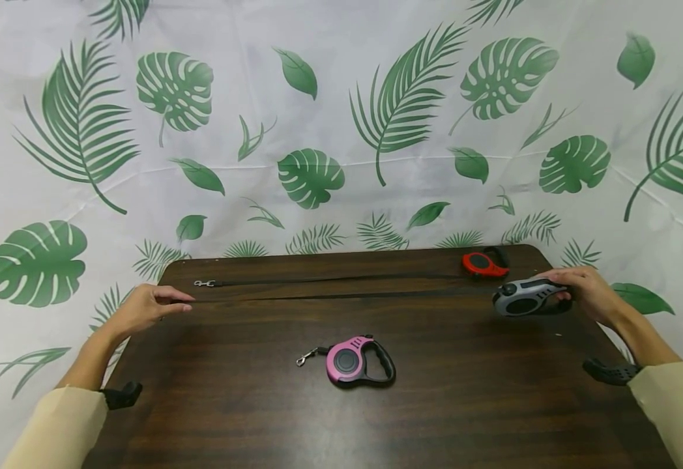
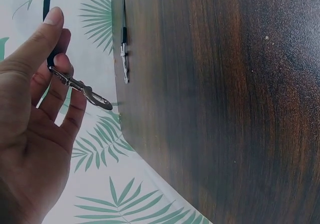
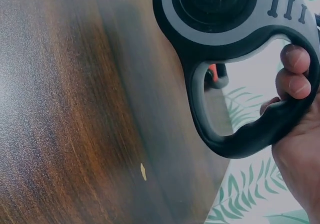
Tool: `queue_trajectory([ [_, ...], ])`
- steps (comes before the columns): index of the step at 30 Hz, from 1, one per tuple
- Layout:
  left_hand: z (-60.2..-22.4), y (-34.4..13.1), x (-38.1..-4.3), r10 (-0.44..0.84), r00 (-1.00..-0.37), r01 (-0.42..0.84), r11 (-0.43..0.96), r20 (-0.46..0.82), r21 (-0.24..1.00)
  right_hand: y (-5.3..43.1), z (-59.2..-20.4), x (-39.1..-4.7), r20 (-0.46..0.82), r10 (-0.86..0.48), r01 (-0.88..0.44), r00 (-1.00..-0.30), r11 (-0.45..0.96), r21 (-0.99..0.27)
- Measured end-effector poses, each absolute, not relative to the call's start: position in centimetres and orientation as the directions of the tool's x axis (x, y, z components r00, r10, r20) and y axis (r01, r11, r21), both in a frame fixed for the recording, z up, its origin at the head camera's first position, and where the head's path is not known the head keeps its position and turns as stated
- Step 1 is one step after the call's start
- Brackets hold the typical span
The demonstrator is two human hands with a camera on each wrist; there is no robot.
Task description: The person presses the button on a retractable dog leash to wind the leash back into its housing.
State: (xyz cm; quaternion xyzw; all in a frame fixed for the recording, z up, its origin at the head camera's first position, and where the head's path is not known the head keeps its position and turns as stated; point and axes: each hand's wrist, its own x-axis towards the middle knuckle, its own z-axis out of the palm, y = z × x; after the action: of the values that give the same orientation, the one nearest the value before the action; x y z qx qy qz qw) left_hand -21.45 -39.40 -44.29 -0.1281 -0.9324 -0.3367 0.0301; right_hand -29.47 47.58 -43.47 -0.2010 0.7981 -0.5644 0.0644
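Observation:
My right hand [image 1: 589,291] grips the handle of a grey and black retractable dog leash [image 1: 520,298], its fingers curled through the loop in the right wrist view. A thin black strap [image 1: 341,296] runs taut from it across the table to my left hand [image 1: 148,307]. There the thumb and fingertips pinch the strap's end, and a metal snap clip [image 2: 82,87] hangs beside the fingers in the left wrist view. Nearer the front lies a pink retractable leash [image 1: 346,361] with its clip [image 1: 306,356] close to the casing.
On the dark wooden table [image 1: 341,423], a red retractable leash [image 1: 479,264] lies at the back right. Its black strap [image 1: 330,280] stretches left along the back edge to a metal clip [image 1: 203,283]. A leaf-print cloth [image 1: 341,124] hangs behind the table.

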Motion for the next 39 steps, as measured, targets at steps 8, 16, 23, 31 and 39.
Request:
queue_trajectory([
  [8,-43.9,-39.4,-21.3,0.208,-0.973,0.225,0.733,0.102,0.643,47.8,-43.6,-29.4,0.147,-0.379,-0.247,-0.914,0.231,-0.941],
  [16,-44.0,-39.7,-21.3,0.21,-0.971,0.232,0.74,0.11,0.631,47.6,-43.5,-29.3,0.15,-0.361,-0.241,-0.92,0.22,-0.945],
  [23,-44.4,-40.1,-21.4,0.208,-0.968,0.247,0.725,0.137,0.643,47.1,-43.3,-29.1,0.158,-0.327,-0.254,-0.932,0.276,-0.927],
  [31,-44.4,-40.3,-21.6,0.206,-0.965,0.263,0.712,0.165,0.651,46.7,-43.0,-29.1,0.19,-0.361,-0.304,-0.913,0.291,-0.907],
  [39,-44.3,-40.1,-21.7,0.191,-0.969,0.246,0.718,0.156,0.651,46.4,-42.9,-29.1,0.124,-0.309,-0.274,-0.943,0.507,-0.817],
])
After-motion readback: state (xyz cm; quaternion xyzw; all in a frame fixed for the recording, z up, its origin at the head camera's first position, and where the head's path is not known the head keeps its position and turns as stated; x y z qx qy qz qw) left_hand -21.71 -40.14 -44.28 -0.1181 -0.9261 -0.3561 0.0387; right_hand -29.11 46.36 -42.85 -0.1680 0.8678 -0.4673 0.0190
